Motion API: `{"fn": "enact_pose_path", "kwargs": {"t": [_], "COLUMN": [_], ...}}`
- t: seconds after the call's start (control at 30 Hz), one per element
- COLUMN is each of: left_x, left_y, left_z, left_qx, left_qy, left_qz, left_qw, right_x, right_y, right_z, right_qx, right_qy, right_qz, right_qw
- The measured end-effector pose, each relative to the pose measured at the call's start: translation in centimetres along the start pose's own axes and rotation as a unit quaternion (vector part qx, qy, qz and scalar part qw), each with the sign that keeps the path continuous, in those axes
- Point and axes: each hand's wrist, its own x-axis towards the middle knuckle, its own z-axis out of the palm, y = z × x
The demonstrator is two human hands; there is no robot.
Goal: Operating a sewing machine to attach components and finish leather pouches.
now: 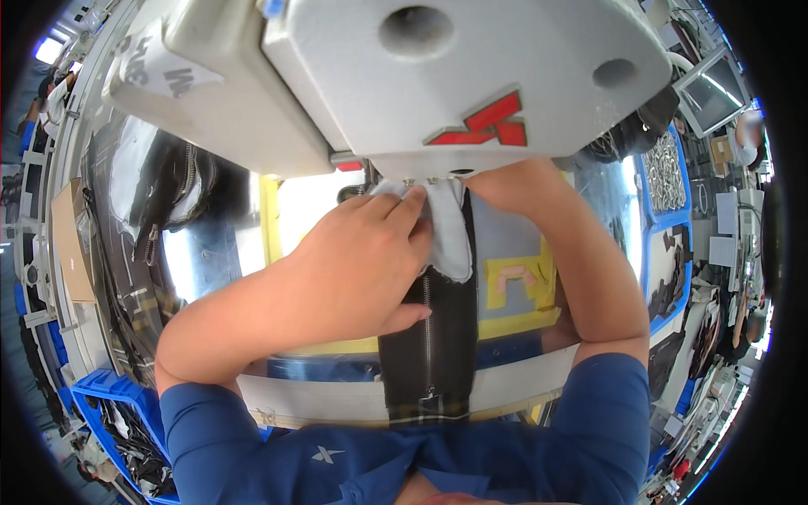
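A black fabric strip (450,349) with a metal zipper (427,337) hangs over the near edge of the counter (324,394), its other end running up beneath the sewing machine head (522,59). Over the strip, the person's left hand (362,252) lies with fingers bent close together on a pale grey cloth piece (450,240), thumb against the zipper; whether this grip pinches cannot be told. Yellow tape (522,324) marks the counter at right. Farther up, the machine head hides the right hand's (509,187) fingertips, so its grip cannot be told.
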Motion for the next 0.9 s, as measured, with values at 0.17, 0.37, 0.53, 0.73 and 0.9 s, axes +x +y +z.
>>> {"fn": "enact_pose_path", "kwargs": {"t": [0.17,0.37,0.53,0.73,0.9], "left_x": [0.4,0.6,0.7,0.5,0.7], "left_y": [-0.2,0.2,0.1,0.2,0.1], "left_z": [1.1,1.1,1.2,1.3,2.1], "left_qx": [-0.028,-0.028,-0.038,-0.030,-0.061], "left_qy": [0.011,0.017,0.020,0.028,0.055], "left_qz": [0.010,0.012,0.013,0.012,0.032], "left_qw": [1.000,0.999,0.999,0.999,0.996], "right_x": [-0.2,-0.3,-0.5,-0.5,-1.0], "right_y": [-0.6,-0.8,-0.6,1.6,1.0], "right_z": [-0.9,-1.7,-1.3,0.5,-0.3], "right_qx": [0.009,0.025,0.007,-0.001,0.010], "right_qy": [-0.009,-0.036,-0.012,0.021,0.028], "right_qz": [0.071,0.093,0.080,0.043,0.056], "right_qw": [0.997,0.995,0.997,0.999,0.998]}}
